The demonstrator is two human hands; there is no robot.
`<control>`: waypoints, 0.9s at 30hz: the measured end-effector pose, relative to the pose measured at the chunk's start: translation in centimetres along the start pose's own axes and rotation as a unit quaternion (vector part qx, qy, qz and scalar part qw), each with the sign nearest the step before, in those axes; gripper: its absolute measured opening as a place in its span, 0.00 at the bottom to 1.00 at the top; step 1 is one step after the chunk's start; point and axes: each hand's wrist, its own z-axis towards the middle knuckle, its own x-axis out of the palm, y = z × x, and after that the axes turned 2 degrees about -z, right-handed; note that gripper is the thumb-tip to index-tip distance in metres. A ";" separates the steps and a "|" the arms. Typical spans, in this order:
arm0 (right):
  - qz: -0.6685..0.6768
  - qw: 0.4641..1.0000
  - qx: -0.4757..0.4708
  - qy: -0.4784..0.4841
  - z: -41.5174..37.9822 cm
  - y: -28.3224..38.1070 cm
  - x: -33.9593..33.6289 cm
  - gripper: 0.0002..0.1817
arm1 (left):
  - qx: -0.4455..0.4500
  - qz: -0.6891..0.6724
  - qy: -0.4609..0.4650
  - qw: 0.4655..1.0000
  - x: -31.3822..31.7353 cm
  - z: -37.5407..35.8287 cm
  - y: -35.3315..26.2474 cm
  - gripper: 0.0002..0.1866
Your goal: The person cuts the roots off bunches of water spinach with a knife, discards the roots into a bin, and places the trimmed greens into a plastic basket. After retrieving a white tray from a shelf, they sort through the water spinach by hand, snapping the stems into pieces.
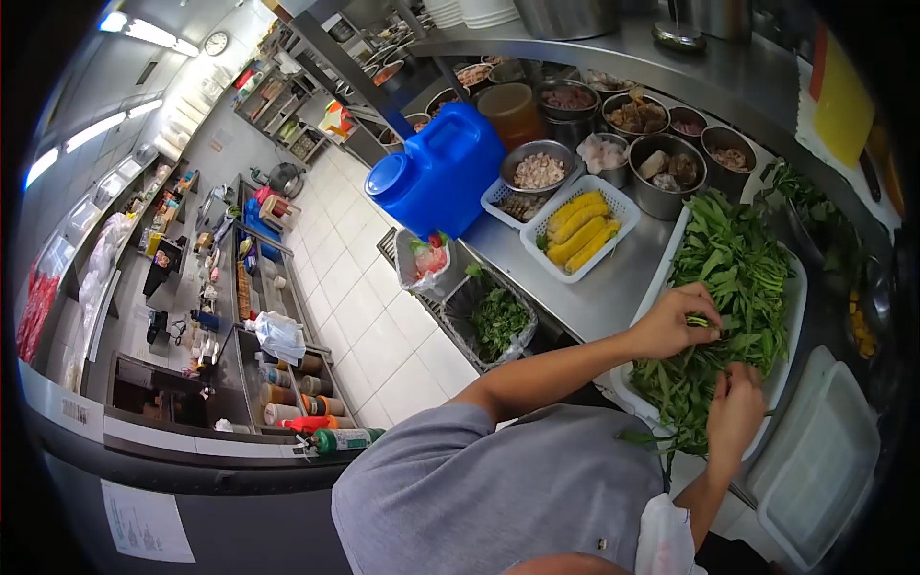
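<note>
Long-leaved leafy greens (719, 251) fill a white plastic tub (797, 316) on the metal counter. Over the middle of the pile, my left hand (673, 324) is closed, with a small bunch of green stems showing at its fingers. Just below it in the view, my right hand (736, 410) has its fingers pinched together on the leafy greens at the tub's near side. Some sprigs hang over the tub's near rim beside that hand.
A white basket (625, 216) of yellow corn cobs, a blue jerrycan (446, 168) and metal pots (668, 196) of ingredients stand on the counter. A lined crate (489, 321) with greens sits below. At the right lies a translucent tray (819, 460). Overhead runs a metal shelf (594, 50).
</note>
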 end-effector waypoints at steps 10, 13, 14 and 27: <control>0.175 0.985 0.002 -0.005 0.4 -0.3 -0.5 0.08 | -0.079 0.048 0.140 0.986 -0.5 0.8 -0.4 0.09; 0.157 0.987 -0.014 -0.037 0.3 -1.5 0.1 0.08 | -0.062 -0.020 0.116 0.991 -0.1 0.3 -2.9 0.10; 0.174 0.984 -0.013 -0.039 0.2 -1.4 0.1 0.07 | -0.067 -0.054 0.092 0.992 -0.1 -0.1 -3.7 0.11; 0.252 0.942 -0.069 -0.212 0.7 -1.9 -1.3 0.07 | 0.055 0.151 -0.021 0.987 -1.9 0.0 -2.1 0.06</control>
